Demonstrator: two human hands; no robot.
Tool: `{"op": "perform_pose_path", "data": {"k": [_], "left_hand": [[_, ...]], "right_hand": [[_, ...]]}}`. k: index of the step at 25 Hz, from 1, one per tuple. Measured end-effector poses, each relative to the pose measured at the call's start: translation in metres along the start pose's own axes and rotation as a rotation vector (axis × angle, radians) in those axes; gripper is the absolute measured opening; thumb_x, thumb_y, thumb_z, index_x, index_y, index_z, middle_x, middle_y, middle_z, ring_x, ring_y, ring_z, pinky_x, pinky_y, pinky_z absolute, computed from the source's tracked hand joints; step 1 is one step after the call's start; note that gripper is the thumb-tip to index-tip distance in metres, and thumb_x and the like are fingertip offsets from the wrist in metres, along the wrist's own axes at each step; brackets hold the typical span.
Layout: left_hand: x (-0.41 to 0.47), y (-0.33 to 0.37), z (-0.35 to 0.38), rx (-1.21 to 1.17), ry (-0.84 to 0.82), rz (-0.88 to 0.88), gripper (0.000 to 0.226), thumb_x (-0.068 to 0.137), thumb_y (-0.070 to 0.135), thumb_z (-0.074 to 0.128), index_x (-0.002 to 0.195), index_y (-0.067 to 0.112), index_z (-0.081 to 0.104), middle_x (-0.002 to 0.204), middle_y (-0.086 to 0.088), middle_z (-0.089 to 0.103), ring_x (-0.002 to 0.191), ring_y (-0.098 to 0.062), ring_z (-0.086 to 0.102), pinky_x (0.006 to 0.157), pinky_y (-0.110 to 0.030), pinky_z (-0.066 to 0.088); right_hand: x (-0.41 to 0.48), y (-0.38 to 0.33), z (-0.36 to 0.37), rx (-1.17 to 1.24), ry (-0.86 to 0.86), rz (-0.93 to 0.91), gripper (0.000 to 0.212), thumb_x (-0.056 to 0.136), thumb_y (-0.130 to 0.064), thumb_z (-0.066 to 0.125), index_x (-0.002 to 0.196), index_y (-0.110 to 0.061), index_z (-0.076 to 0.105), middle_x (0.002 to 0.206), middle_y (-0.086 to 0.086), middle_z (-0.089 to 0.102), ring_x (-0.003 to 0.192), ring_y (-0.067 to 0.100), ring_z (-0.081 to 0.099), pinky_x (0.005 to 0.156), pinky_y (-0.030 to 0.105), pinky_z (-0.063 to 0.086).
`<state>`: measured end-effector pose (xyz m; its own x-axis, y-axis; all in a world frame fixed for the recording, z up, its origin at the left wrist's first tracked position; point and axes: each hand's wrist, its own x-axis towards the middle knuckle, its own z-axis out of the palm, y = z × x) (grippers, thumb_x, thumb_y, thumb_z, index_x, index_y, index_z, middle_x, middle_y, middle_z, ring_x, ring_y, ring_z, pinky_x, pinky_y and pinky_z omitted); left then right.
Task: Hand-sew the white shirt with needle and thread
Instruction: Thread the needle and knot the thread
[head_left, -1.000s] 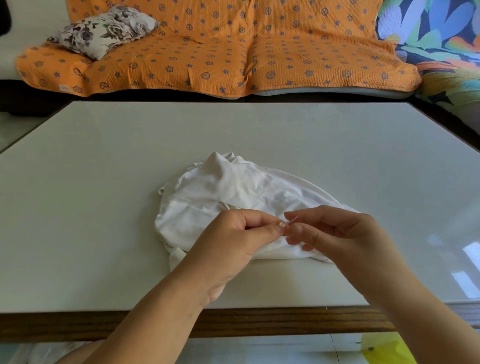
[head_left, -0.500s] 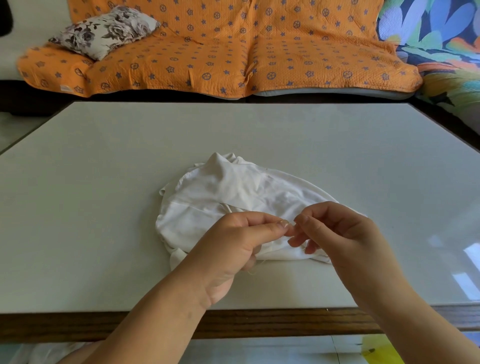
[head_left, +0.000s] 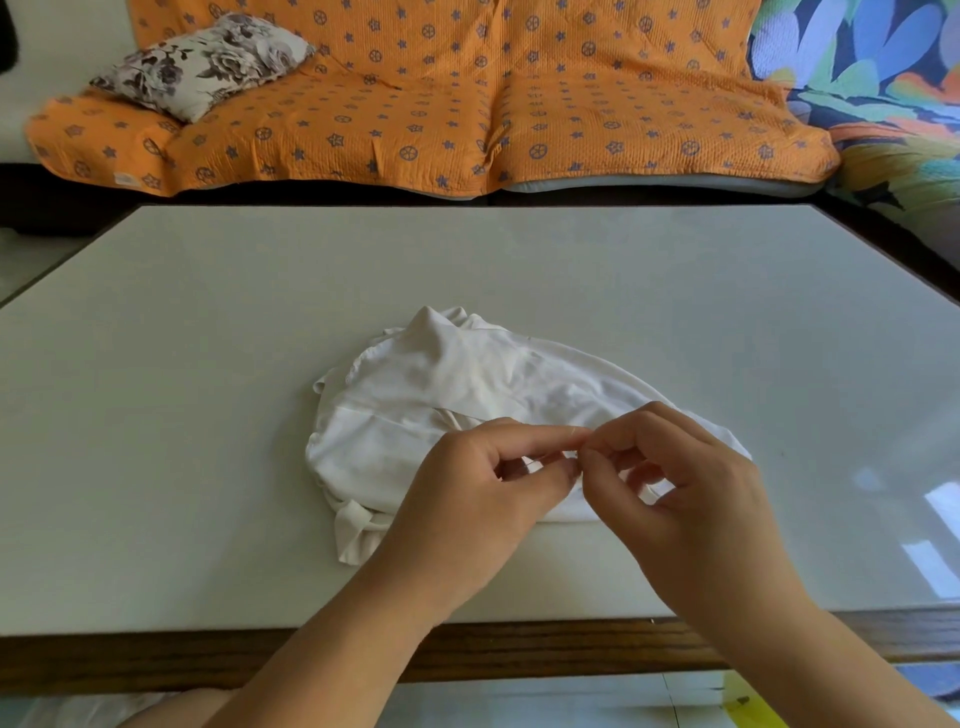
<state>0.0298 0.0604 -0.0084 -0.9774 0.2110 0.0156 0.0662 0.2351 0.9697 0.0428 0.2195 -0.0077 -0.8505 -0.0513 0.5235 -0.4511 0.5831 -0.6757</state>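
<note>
The white shirt (head_left: 441, 389) lies crumpled on the table's near half. Both hands hover just above its near edge, fingertips touching each other. My left hand (head_left: 483, 499) pinches a thin pale needle (head_left: 571, 430) between thumb and forefinger. My right hand (head_left: 680, 488) meets it from the right, thumb and forefinger pinched together at the needle's end. The thread is too fine to make out; it seems to be held in that pinch. The hands hide the shirt's near right part.
The white table (head_left: 208, 415) has a dark wooden front edge (head_left: 156, 660). Behind it stands a sofa under an orange patterned cover (head_left: 467, 104), with a floral cushion (head_left: 202, 62) at the left and a colourful cloth (head_left: 883, 93) at the right.
My right hand has curled in and closed up to the left fingertips. The needle tip that stuck out between the hands is now mostly covered. The shirt has not moved.
</note>
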Motion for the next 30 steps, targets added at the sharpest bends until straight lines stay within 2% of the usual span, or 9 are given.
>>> {"op": "perform_pose_path", "data": {"k": [4, 9, 11, 14, 17, 21, 24, 27, 30], "left_hand": [[0.001, -0.005, 0.001, 0.178, 0.040, 0.146, 0.015, 0.085, 0.033, 0.071, 0.097, 0.038, 0.078, 0.080, 0.017, 0.065, 0.058, -0.006, 0.044, 0.059, -0.013, 0.042], [0.002, -0.006, 0.000, 0.190, 0.022, 0.091, 0.018, 0.088, 0.042, 0.063, 0.096, 0.034, 0.078, 0.083, 0.018, 0.069, 0.069, -0.005, 0.057, 0.065, -0.015, 0.047], [0.003, -0.006, -0.001, 0.073, -0.012, -0.008, 0.017, 0.091, 0.041, 0.061, 0.096, 0.035, 0.077, 0.078, 0.016, 0.069, 0.069, -0.005, 0.059, 0.064, -0.021, 0.049], [0.004, -0.005, -0.004, -0.182, -0.082, -0.132, 0.015, 0.091, 0.036, 0.065, 0.093, 0.029, 0.078, 0.067, 0.006, 0.057, 0.060, -0.006, 0.046, 0.061, -0.022, 0.039], [0.005, -0.003, -0.007, -0.385, -0.165, -0.174, 0.020, 0.083, 0.028, 0.067, 0.094, 0.016, 0.079, 0.067, 0.003, 0.051, 0.059, -0.005, 0.040, 0.055, -0.018, 0.035], [0.005, 0.002, -0.011, -0.495, -0.255, -0.183, 0.019, 0.074, 0.027, 0.069, 0.085, 0.015, 0.080, 0.074, 0.001, 0.058, 0.062, -0.006, 0.041, 0.052, -0.016, 0.034], [0.005, 0.005, -0.014, -0.455, -0.311, -0.165, 0.016, 0.078, 0.028, 0.065, 0.078, 0.018, 0.077, 0.073, 0.003, 0.059, 0.066, -0.009, 0.040, 0.053, -0.017, 0.033], [0.003, 0.005, -0.015, -0.390, -0.339, -0.148, 0.018, 0.089, 0.024, 0.060, 0.078, 0.019, 0.073, 0.075, 0.006, 0.062, 0.069, -0.011, 0.039, 0.055, -0.017, 0.034], [0.003, 0.006, -0.015, -0.333, -0.361, -0.137, 0.025, 0.097, 0.018, 0.057, 0.077, 0.020, 0.071, 0.075, 0.007, 0.060, 0.069, -0.011, 0.038, 0.056, -0.016, 0.036]], "right_hand": [[0.000, -0.002, -0.003, 0.048, -0.029, 0.116, 0.022, 0.082, -0.012, 0.071, 0.070, -0.029, 0.064, 0.073, -0.013, 0.064, 0.073, 0.007, 0.064, 0.061, 0.008, 0.045], [0.005, -0.006, -0.008, 0.324, -0.104, 0.330, 0.015, 0.087, -0.010, 0.067, 0.082, -0.022, 0.073, 0.075, -0.007, 0.071, 0.071, 0.008, 0.068, 0.064, 0.014, 0.049], [0.009, -0.004, -0.011, 0.489, -0.184, 0.502, 0.016, 0.089, -0.015, 0.063, 0.098, -0.021, 0.074, 0.081, 0.000, 0.075, 0.076, 0.012, 0.070, 0.067, 0.020, 0.053], [0.010, 0.003, -0.016, 0.655, -0.358, 0.614, 0.029, 0.074, -0.030, 0.067, 0.099, -0.019, 0.078, 0.094, 0.007, 0.075, 0.093, 0.021, 0.070, 0.078, 0.030, 0.054], [0.011, 0.008, -0.018, 0.768, -0.406, 0.607, 0.039, 0.069, -0.040, 0.077, 0.099, -0.017, 0.078, 0.098, 0.011, 0.074, 0.095, 0.022, 0.069, 0.076, 0.026, 0.054], [0.012, 0.011, -0.020, 0.850, -0.413, 0.631, 0.054, 0.057, -0.047, 0.086, 0.093, -0.008, 0.078, 0.094, 0.016, 0.074, 0.090, 0.021, 0.070, 0.073, 0.023, 0.054], [0.014, 0.005, -0.022, 0.793, -0.401, 0.625, 0.030, 0.070, -0.032, 0.074, 0.086, -0.007, 0.078, 0.090, 0.016, 0.075, 0.087, 0.023, 0.071, 0.072, 0.024, 0.055], [0.014, -0.005, -0.024, 0.516, -0.374, 0.541, 0.010, 0.078, -0.019, 0.070, 0.077, -0.014, 0.079, 0.080, 0.004, 0.076, 0.077, 0.014, 0.071, 0.069, 0.016, 0.052], [0.012, -0.010, -0.026, 0.309, -0.327, 0.486, 0.012, 0.081, -0.015, 0.073, 0.071, -0.022, 0.076, 0.070, -0.006, 0.074, 0.070, 0.004, 0.069, 0.064, 0.011, 0.050]]}}
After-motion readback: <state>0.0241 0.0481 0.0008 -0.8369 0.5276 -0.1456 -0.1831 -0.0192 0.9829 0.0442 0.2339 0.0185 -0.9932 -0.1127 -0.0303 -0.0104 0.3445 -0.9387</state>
